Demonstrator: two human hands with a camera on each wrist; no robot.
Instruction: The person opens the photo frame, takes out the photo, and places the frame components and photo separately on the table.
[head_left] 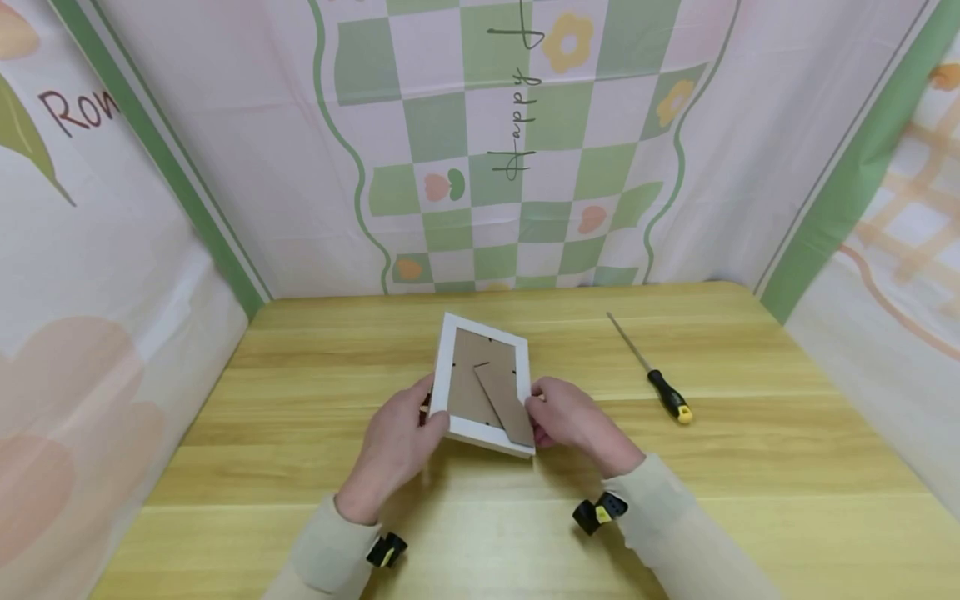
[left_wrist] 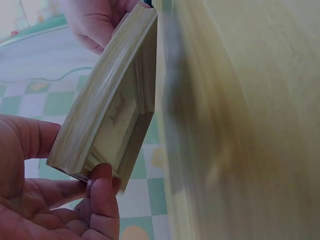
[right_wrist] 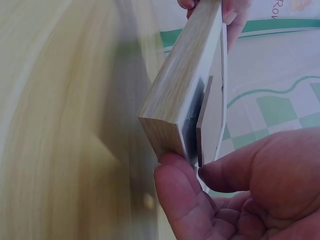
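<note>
A picture frame [head_left: 487,432] is held tilted above the table, its white-edged brown back and slanted stand flap [head_left: 501,400] facing up in the head view. The left hand [head_left: 396,446] grips its left edge, thumb on the back border. On the opposite side, the right hand [head_left: 573,418] pinches the edge near the flap. The left wrist view shows the wood-grain side of the frame [left_wrist: 100,95] and its recessed front, with fingers [left_wrist: 102,192] curled at the corner. In the right wrist view, finger and thumb hold the frame [right_wrist: 175,75] at a lower corner beside the flap.
A screwdriver [head_left: 667,396] with a black and yellow handle lies on the wooden table [head_left: 300,375], right of the hands. Patterned cloth [head_left: 510,167] hangs behind the table and along both sides. Each wrist carries a small black device.
</note>
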